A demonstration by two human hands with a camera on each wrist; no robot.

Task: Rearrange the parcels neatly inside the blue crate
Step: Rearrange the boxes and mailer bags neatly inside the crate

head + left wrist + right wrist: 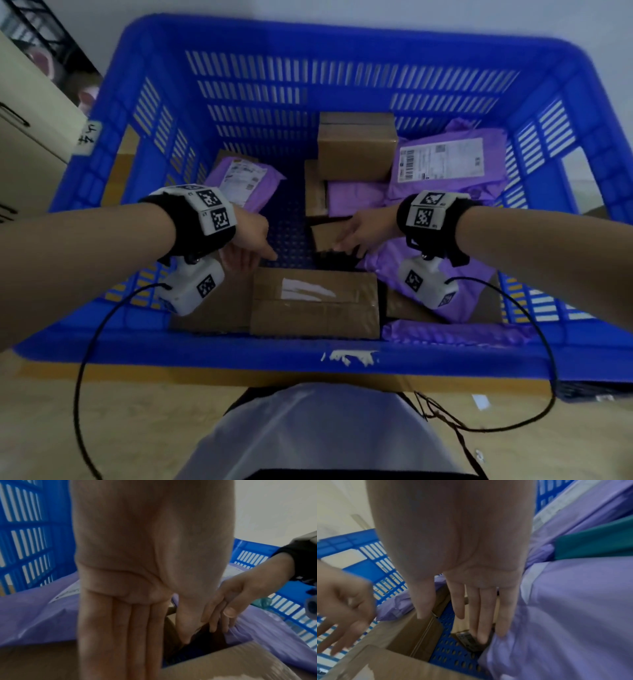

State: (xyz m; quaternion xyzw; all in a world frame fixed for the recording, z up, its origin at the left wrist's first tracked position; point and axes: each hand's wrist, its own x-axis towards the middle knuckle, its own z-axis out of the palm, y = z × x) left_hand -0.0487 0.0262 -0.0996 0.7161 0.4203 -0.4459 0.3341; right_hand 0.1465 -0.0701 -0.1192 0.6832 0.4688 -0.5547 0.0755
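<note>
The blue crate [342,356] holds brown cardboard boxes and purple mailer bags. My left hand [250,246] hovers over the left end of the near cardboard box [315,301], fingers straight and together, holding nothing; the left wrist view shows its flat palm [137,615]. My right hand [359,236] reaches to the crate's middle, its straight fingers [481,622] pointing down between a small brown box [323,236] with a barcode label [467,639] and a purple mailer [428,274]. The fingertips touch that small box; no grip shows.
A taller brown box [356,150] stands at the back, a thin box [313,192] beside it. Purple mailers lie at back left [239,181], back right [445,164] and front right [455,334]. Bare perforated floor [287,233] shows between my hands. A cabinet [30,130] stands left.
</note>
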